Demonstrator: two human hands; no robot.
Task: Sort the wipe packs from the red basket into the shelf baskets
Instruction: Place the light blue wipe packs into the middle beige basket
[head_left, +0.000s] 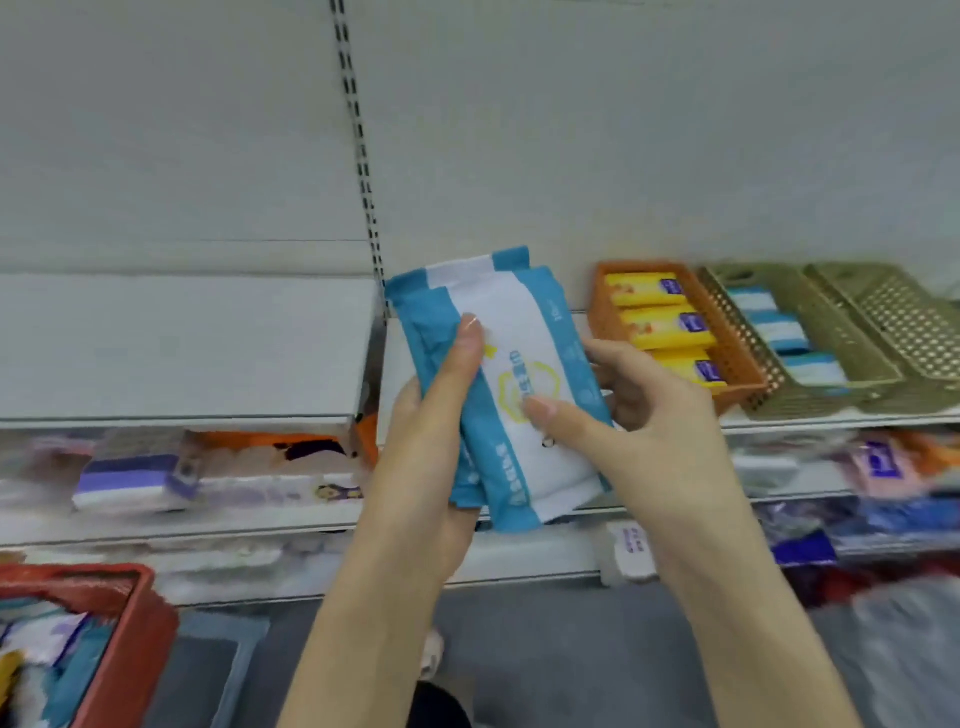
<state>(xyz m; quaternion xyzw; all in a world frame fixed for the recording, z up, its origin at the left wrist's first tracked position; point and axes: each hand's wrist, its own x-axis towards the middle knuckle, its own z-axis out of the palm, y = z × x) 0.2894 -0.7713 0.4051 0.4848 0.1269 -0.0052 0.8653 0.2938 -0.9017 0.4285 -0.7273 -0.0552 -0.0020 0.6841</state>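
Observation:
I hold two blue-and-white wipe packs (524, 338) stacked together in front of the shelf. My left hand (436, 415) grips their left edge, thumb on top. My right hand (639, 410) supports the right side, thumb pressed on the front pack. The red basket (140, 618) sits at the lower left with more packs inside. On the shelf to the right stand an orange basket (737, 358) with yellow packs, an olive basket (841, 353) with blue-and-white packs, and a second olive basket (904, 312) whose contents I cannot see.
A white shelf board (182, 343) spans the left. Lower shelves (218, 488) carry blurred packaged goods in purple, white and pink. A slotted upright (358, 156) runs up the back wall. Grey floor lies below.

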